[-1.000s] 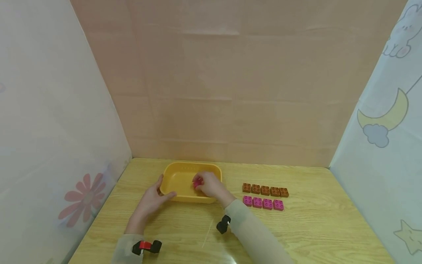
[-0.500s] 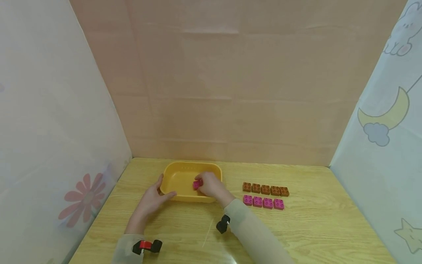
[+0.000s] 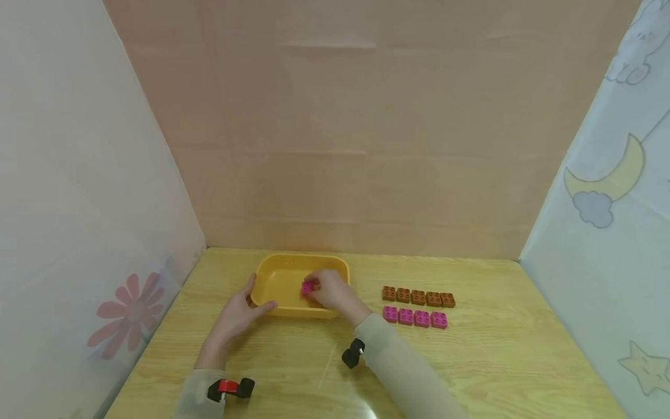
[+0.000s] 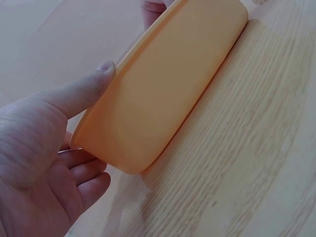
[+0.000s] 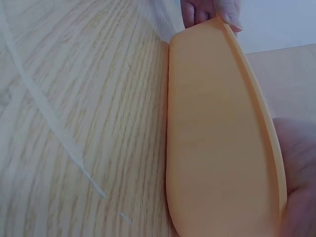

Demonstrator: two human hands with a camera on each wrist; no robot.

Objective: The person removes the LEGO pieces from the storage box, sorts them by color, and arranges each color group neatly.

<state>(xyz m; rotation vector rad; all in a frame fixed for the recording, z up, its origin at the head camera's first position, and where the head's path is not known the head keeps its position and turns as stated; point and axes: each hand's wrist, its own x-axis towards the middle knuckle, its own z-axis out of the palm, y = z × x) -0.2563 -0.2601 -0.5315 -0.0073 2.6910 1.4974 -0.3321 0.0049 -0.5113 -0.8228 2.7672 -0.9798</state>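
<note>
A yellow plastic tub [image 3: 272,285] stands on the table in the head view, left of the middle. My left hand [image 3: 238,317] grips its left front corner; in the left wrist view the thumb [image 4: 91,89] presses the rim while the fingers lie against the end wall. My right hand [image 3: 332,289] reaches over the front rim into the tub. Between its thumb and fingertips it pinches a pink toy building brick [image 3: 307,287], low over the tub's floor. From the right wrist the tub's front wall [image 5: 217,128] hides the fingertips and the brick.
Right of the tub, a row of several orange-brown bricks [image 3: 418,297] lies behind a row of several pink bricks [image 3: 421,318]. A tan backdrop [image 3: 335,174] rises behind the wood-grain table [image 3: 502,349], with patterned sheets on both sides.
The pink brick has shifted slightly left in my right fingers and now shows more of its studded face. My left hand keeps its grip on the tub.
</note>
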